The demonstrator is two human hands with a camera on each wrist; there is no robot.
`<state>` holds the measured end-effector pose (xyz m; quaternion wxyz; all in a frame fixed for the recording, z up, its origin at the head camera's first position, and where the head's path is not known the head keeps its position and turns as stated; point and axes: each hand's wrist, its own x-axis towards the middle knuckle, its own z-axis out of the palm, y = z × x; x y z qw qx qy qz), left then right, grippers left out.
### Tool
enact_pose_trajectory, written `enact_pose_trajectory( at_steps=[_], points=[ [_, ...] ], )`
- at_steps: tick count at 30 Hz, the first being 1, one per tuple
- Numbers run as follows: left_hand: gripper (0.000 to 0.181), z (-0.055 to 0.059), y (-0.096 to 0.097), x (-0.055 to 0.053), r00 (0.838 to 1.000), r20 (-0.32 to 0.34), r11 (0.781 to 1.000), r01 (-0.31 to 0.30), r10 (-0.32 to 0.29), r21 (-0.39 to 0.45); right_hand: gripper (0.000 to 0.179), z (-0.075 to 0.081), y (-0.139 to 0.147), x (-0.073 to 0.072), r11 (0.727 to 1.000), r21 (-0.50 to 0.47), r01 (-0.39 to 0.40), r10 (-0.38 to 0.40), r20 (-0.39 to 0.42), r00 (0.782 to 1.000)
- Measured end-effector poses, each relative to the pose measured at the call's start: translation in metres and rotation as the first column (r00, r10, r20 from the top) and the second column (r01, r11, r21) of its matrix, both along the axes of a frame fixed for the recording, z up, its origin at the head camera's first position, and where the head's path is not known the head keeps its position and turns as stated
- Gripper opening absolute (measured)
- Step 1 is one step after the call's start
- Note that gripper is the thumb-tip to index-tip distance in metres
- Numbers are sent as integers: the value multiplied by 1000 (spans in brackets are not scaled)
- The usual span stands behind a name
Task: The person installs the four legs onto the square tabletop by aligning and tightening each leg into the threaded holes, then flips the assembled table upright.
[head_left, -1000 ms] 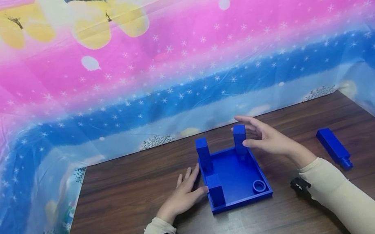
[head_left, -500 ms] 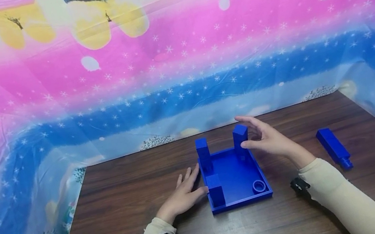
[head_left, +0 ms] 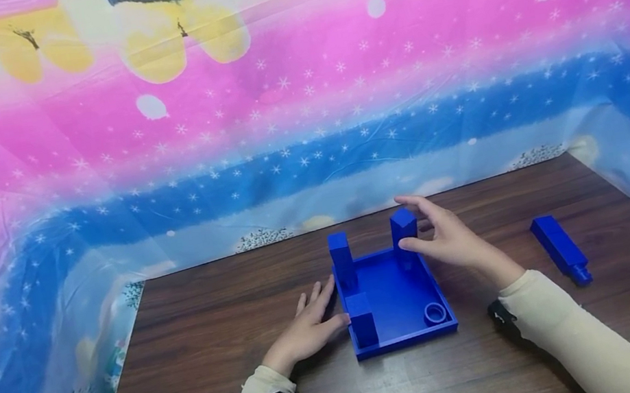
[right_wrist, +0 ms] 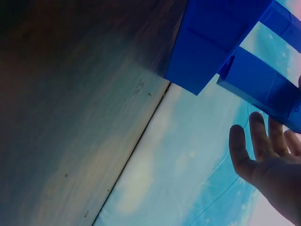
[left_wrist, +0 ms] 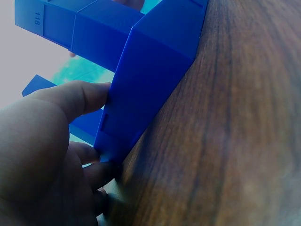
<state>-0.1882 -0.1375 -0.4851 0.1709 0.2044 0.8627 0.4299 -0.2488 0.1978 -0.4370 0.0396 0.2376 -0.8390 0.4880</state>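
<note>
A square blue tray [head_left: 394, 298] lies on the table, with blue posts upright in three of its corners. My right hand [head_left: 452, 232] pinches the far-right post [head_left: 403, 222] near its top, thumb in front and fingers behind. That post stands twisted relative to the tray's sides. In the right wrist view, the fingers [right_wrist: 242, 149] reach up around the post [right_wrist: 261, 82]. My left hand [head_left: 306, 330] lies against the tray's left side with fingers extended. The left wrist view shows its thumb [left_wrist: 89, 96] pressing on the tray's rim, with other fingertips low at the wall [left_wrist: 146, 75].
The near-right corner of the tray holds a round blue socket [head_left: 435, 313]. A loose blue post [head_left: 559, 246] with a narrower round end lies on the table to the right. A patterned cloth [head_left: 302, 122] hangs behind the brown wooden table [head_left: 204, 354].
The far-right post has turned about its upright axis under my right hand, and the thumb has shifted left across it. My left hand and the tray have stayed put.
</note>
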Motion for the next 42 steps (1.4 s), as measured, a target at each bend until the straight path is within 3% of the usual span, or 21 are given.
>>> enact_pose_trajectory(
  at_steps=[7, 12, 18, 30, 42],
  points=[
    [89, 0, 0, -1, 1000, 13, 1000, -6, 7, -16, 75, -1, -5, 3, 999, 17, 34, -34, -15, 999],
    [99, -5, 0, -3, 999, 29, 999, -20, 21, -28, 74, -2, -5, 2, 999, 24, 48, -48, -13, 999],
    [110, -9, -1, -5, 999, 19, 999, -25, 26, -25, 76, 0, -2, 1, 1000, -28, 11, -10, 31, 999],
    [91, -1, 0, -1, 999, 26, 1000, -20, 20, -20, 78, 5, 12, -6, 989, -120, -92, 101, 77, 992],
    [87, 0, 0, -1, 1000, 18, 999, -18, 18, -27, 75, 4, 18, -7, 994, -62, -87, 91, 52, 995]
  ],
)
